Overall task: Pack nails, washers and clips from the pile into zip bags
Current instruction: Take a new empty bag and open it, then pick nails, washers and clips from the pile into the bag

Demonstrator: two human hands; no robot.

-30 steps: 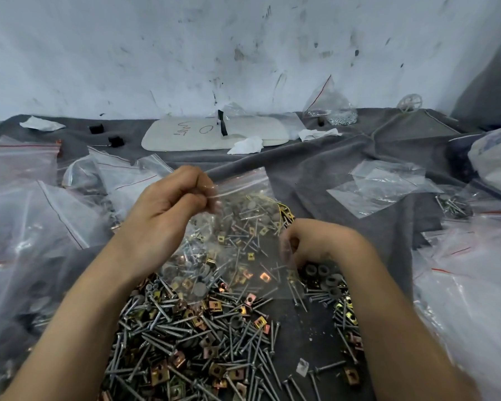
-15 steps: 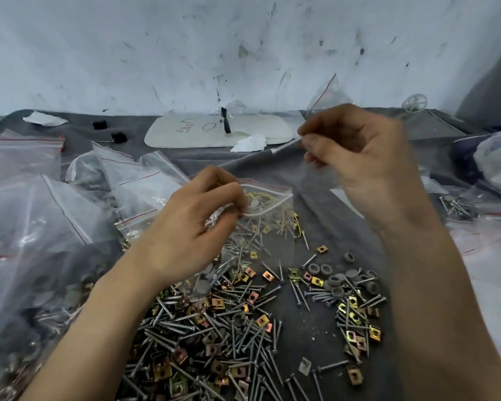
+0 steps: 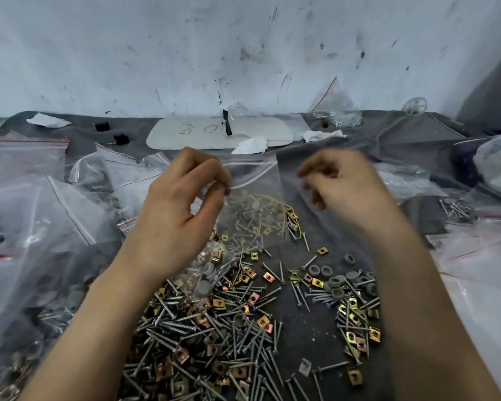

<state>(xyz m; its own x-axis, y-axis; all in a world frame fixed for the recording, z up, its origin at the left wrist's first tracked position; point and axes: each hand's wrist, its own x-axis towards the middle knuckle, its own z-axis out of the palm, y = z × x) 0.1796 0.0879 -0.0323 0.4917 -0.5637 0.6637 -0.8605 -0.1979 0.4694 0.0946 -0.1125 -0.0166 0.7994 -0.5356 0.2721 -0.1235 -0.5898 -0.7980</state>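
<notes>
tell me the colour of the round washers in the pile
Grey; the washers show best in the head view.

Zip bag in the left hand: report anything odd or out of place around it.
A thin yellow strand, seen through the zip bag that the left hand pinches at its top, lies looped among the nails. It is neither nail, washer nor clip.

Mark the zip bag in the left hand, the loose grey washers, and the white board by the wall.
zip bag [image 3: 255, 209]: head view, clear front wall below the zip strip.
grey washers [image 3: 335, 282]: head view, one washer mid-cluster.
white board [image 3: 203, 140]: head view, bare face below the writing.
</notes>
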